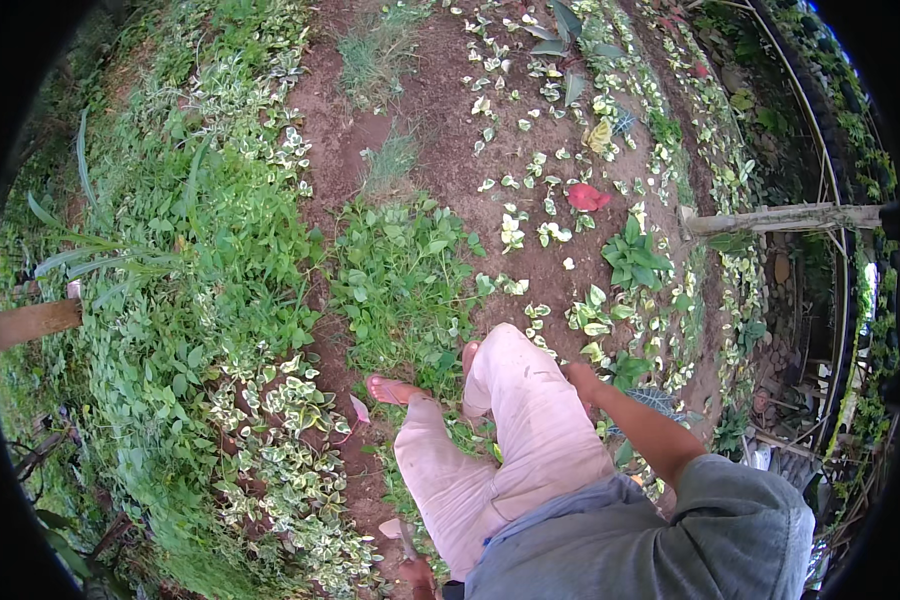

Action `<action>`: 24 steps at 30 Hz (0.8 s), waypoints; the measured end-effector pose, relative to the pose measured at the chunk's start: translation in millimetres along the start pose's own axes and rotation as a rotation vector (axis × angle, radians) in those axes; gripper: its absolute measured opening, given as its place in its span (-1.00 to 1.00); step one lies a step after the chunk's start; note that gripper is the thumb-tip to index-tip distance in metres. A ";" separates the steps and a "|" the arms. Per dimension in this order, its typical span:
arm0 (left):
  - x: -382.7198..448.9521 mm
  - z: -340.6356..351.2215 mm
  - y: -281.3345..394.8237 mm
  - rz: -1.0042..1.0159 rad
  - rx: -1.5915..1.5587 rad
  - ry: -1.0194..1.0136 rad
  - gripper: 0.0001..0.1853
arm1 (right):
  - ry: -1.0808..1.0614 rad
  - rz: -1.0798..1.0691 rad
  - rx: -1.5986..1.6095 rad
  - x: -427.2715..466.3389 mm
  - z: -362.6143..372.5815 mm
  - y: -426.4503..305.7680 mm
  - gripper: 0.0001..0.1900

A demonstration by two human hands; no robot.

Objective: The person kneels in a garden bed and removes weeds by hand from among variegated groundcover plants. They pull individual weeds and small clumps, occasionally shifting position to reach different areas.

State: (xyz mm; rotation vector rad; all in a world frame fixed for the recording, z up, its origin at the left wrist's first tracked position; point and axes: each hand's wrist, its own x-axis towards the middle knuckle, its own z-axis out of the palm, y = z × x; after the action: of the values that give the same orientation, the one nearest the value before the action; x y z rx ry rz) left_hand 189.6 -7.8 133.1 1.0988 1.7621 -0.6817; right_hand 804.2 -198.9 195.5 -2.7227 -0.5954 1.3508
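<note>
At the bottom edge, my left hand (418, 574) is closed around a short-handled garden tool (397, 529) with a flat, pale blade. The blade is over a strip of soil beside variegated plants (289, 405). My right hand (581, 379) hangs low by the outer side of my right knee (511, 345), near green-and-cream variegated seedlings (594, 311). The knee partly hides its fingers, so I cannot tell whether it holds anything. My sandalled left foot (394, 390) rests at the edge of a leafy green patch (401, 262).
Dense weeds (195, 225) cover the left, where a wooden post (34, 324) juts in. A red-leaved plant (588, 196) and a broad-leaved green plant (635, 257) grow in the right-hand bed. Another post (784, 218) and a rail (802, 97) stand at far right.
</note>
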 end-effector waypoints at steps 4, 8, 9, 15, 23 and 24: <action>-21.4 -22.3 56.3 -0.009 0.148 -0.111 -0.83 | 0.042 0.108 0.192 3.4 -25.6 -19.8 -0.73; -13.9 -43.0 133.6 -0.065 0.044 -0.200 -0.88 | 0.073 0.169 0.340 5.2 -30.2 -25.8 -0.72; -7.9 -45.5 151.5 -0.151 -0.075 -0.184 -0.89 | 0.098 0.129 0.374 6.5 -28.5 -22.5 -0.72; 10.6 -50.0 229.6 0.083 -0.139 0.021 -0.87 | -0.168 0.065 0.135 53.8 -19.1 8.0 -0.69; -58.3 -54.5 325.9 -0.153 -0.266 0.138 -0.89 | 0.057 0.090 0.389 191.1 -164.8 -34.3 -0.77; -67.0 -55.2 336.7 -0.148 -0.165 0.089 -0.86 | 0.154 -0.004 0.474 206.9 -187.5 -44.3 -0.81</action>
State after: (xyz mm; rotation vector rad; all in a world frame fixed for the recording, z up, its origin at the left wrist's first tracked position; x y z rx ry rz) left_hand 479.8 161.9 221.9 0.9054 1.9535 -0.5712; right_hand 1048.4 -59.9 163.8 -2.4031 -0.2294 1.0941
